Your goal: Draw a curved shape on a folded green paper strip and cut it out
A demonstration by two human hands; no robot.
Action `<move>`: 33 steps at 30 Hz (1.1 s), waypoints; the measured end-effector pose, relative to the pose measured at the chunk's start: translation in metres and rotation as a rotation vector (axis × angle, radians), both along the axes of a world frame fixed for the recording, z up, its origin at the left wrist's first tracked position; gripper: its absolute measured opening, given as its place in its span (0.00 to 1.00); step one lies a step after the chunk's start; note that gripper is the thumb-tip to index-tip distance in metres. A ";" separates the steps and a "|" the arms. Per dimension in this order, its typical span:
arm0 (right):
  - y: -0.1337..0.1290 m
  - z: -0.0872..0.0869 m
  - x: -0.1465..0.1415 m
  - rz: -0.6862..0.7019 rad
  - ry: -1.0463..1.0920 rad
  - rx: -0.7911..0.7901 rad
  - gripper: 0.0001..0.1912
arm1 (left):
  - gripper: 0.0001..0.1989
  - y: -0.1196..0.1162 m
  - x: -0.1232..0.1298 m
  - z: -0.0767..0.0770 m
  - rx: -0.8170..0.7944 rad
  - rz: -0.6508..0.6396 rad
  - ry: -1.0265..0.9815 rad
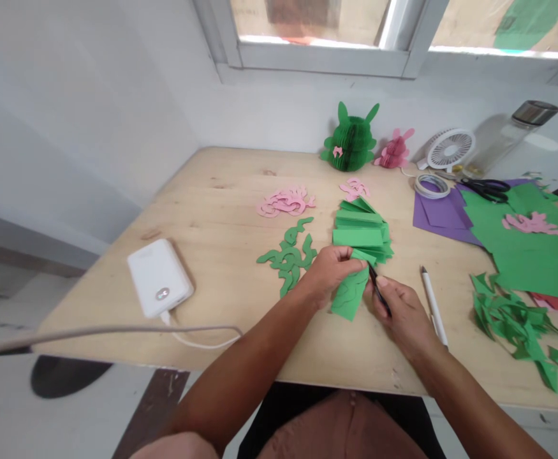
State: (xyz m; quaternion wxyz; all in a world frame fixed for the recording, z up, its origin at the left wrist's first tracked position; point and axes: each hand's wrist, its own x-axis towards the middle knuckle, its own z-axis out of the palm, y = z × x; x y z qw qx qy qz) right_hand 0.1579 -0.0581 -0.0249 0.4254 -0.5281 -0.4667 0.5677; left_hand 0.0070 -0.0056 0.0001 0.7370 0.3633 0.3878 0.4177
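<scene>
A green paper strip (349,298) with drawn curved outlines is pinched in my left hand (330,273) at its upper end. My right hand (400,310) is closed on dark-handled scissors (380,294), whose blades meet the strip's upper right edge. Just beyond my hands lies a fanned stack of folded green strips (361,229). Cut green curvy shapes (289,258) lie left of the strip, with pink cut shapes (286,201) behind them and a smaller pink group (354,188) farther right. Green scraps (515,319) are heaped at the right.
A white power bank (160,278) with a cable lies left. A white pen (433,306) is right of my right hand. Toward the back right are green sheets (527,255), purple paper (439,213), tape (432,186), black scissors (486,189), a fan (449,150), a bottle (508,141) and paper figures (352,143).
</scene>
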 end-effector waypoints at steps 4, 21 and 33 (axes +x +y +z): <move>0.000 -0.001 0.001 -0.001 0.039 -0.034 0.25 | 0.09 0.001 -0.001 -0.001 0.007 -0.005 0.016; 0.001 0.001 -0.001 0.000 0.033 -0.023 0.26 | 0.10 0.001 0.001 0.001 0.014 0.009 0.030; 0.000 -0.001 0.001 0.003 0.027 -0.039 0.25 | 0.10 0.002 0.000 -0.003 0.035 -0.014 0.039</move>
